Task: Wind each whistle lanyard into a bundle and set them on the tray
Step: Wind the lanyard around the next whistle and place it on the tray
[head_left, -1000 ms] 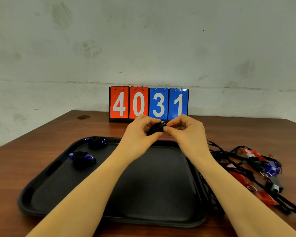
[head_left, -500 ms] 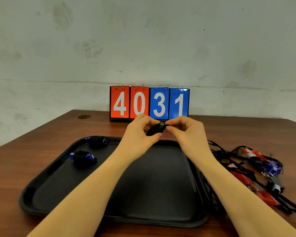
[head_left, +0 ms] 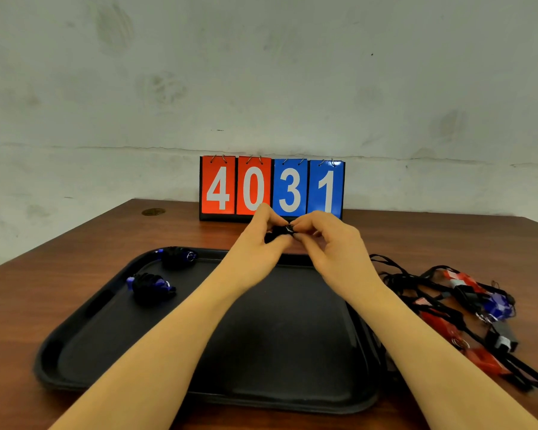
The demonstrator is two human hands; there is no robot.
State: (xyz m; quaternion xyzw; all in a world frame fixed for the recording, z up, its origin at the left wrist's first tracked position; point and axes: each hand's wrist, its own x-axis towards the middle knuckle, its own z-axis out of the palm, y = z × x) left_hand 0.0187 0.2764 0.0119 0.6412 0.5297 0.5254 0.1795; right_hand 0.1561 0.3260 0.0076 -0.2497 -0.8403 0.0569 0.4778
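Far left on the table (head_left: 75, 240) we see a small brass-coloured disc (head_left: 153, 211) near the back edge. Next, the black tray (head_left: 56, 361), long axis running left-right. In its back-left corner sit two wound bundles: rear bundle (head_left: 177, 257) against the back rim, long axis roughly left-right, metal ring end pointing right; front bundle (head_left: 151, 283) just in front of it and apart from it, also lying roughly left-right, blue whistle showing at both ends.

Centre, raised above the tray's back rim: our left hand (head_left: 258, 240) and right hand (head_left: 326, 240) meet on a small black bundle (head_left: 278, 234). Left thumb and fingers are curled round it; right fingertips pinch its right end, where a metal ring (head_left: 290, 228) shows. Bundle's long axis reads about left-right, ring end toward the right hand; most of it is hidden by fingers, so we can't tell its tilt.

Behind the hands, the flip scoreboard (head_left: 272, 189) reads 4 0 3 1, two red cards then two blue.

Right of the tray: a loose pile of unwound lanyards (head_left: 416, 283) with red, blue and black whistles, cords tangled, spreading toward the near right
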